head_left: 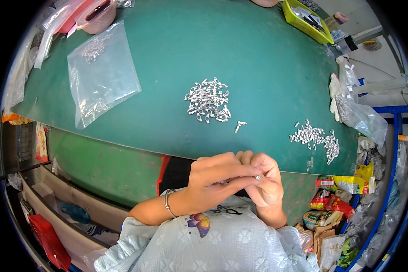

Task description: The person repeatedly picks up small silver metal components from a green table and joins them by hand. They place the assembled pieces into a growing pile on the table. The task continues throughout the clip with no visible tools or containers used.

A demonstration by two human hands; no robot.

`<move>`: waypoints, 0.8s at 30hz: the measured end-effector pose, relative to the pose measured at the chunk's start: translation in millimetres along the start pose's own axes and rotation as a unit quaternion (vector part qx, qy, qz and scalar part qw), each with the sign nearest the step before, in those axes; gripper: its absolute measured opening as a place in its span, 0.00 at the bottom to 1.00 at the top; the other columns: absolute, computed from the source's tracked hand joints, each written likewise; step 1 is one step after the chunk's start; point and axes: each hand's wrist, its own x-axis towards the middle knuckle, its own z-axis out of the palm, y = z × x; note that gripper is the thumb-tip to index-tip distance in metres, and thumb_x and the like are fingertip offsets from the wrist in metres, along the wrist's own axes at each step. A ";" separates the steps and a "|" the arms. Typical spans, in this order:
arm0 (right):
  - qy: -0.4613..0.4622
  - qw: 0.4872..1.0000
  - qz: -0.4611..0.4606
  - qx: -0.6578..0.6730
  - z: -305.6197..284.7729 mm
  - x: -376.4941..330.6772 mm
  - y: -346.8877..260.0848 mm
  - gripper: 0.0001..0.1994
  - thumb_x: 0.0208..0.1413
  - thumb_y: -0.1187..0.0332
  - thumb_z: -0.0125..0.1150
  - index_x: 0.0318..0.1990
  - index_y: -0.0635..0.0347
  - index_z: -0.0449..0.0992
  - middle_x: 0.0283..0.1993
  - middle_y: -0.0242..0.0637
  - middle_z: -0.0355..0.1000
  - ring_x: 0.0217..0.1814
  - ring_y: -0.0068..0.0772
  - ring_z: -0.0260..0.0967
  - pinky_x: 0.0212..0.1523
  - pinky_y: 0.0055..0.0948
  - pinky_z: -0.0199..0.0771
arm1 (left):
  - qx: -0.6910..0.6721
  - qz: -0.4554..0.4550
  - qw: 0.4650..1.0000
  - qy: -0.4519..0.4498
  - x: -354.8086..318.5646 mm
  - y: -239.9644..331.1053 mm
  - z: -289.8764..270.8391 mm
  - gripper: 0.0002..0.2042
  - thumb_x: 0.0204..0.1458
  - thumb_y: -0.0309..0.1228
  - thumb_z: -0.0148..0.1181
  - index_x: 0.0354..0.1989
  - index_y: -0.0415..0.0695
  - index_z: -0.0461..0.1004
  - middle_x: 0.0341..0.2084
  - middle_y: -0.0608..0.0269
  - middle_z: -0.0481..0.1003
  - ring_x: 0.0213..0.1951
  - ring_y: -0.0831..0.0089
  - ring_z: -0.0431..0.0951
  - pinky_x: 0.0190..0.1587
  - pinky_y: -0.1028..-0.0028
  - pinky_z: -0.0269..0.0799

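Note:
Close together at the table's near edge, my left hand (215, 174) and my right hand (268, 186) meet with fingertips pinched. Between them shows the end of a small silvery metal part (258, 177); the fingers hide the rest of it. Ahead of my hands lies a pile of silvery metal fittings with oval loops (207, 100), and one or two similar fittings (240, 125) rest apart from it. Farther right is a heap of smaller silvery pieces (309, 135), with another cluster (332, 147) beside it.
On the green tabletop (167, 50), a clear plastic bag (106, 84) holding small pieces lies at left. A pink basket (95, 20) stands far left, a yellow-green tray (306, 25) far right. A white glove (334, 95) and another clear bag (367, 120) lie at the right edge.

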 end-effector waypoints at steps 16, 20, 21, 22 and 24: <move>0.006 0.998 -0.043 -0.052 0.2 1.3 -3.8 0.05 0.50 0.74 0.57 0.33 0.66 0.71 0.31 0.39 0.66 0.37 0.32 0.58 0.37 0.29 0.59 | -0.006 0.026 1.000 -0.012 -1.0 -1.9 0.1 0.12 0.32 0.17 0.66 0.30 0.39 0.78 0.15 0.64 0.69 0.17 0.78 0.67 0.18 0.80 0.61; 0.006 0.997 -0.054 -0.061 -0.6 1.2 -4.0 0.05 0.49 0.74 0.58 0.33 0.66 0.71 0.31 0.40 0.67 0.37 0.32 0.58 0.37 0.29 0.59 | -0.004 0.029 0.999 -0.014 -0.4 -1.7 0.3 0.13 0.32 0.17 0.66 0.30 0.39 0.78 0.14 0.64 0.69 0.17 0.78 0.67 0.18 0.80 0.61; 0.008 0.996 -0.058 -0.067 -0.9 1.5 -4.2 0.05 0.49 0.75 0.57 0.32 0.66 0.71 0.31 0.40 0.67 0.37 0.32 0.59 0.37 0.29 0.60 | -0.001 0.026 1.000 -0.014 -0.8 -2.4 0.4 0.12 0.32 0.17 0.66 0.30 0.39 0.78 0.14 0.64 0.69 0.17 0.78 0.66 0.18 0.80 0.60; 0.009 0.995 -0.062 -0.074 -1.6 1.8 -4.6 0.04 0.49 0.75 0.57 0.32 0.66 0.71 0.32 0.40 0.68 0.36 0.33 0.59 0.37 0.29 0.60 | 0.003 0.023 1.000 -0.014 -1.4 -3.9 0.6 0.12 0.33 0.16 0.65 0.30 0.38 0.78 0.14 0.64 0.68 0.16 0.79 0.66 0.18 0.81 0.59; 0.052 0.981 -0.092 -0.160 -10.7 3.3 -9.8 0.04 0.48 0.77 0.57 0.32 0.66 0.71 0.32 0.40 0.68 0.36 0.32 0.61 0.37 0.29 0.61 | 0.010 -0.023 1.000 -0.003 -1.2 -5.0 0.0 0.12 0.33 0.16 0.64 0.30 0.38 0.78 0.14 0.64 0.68 0.16 0.80 0.64 0.18 0.81 0.57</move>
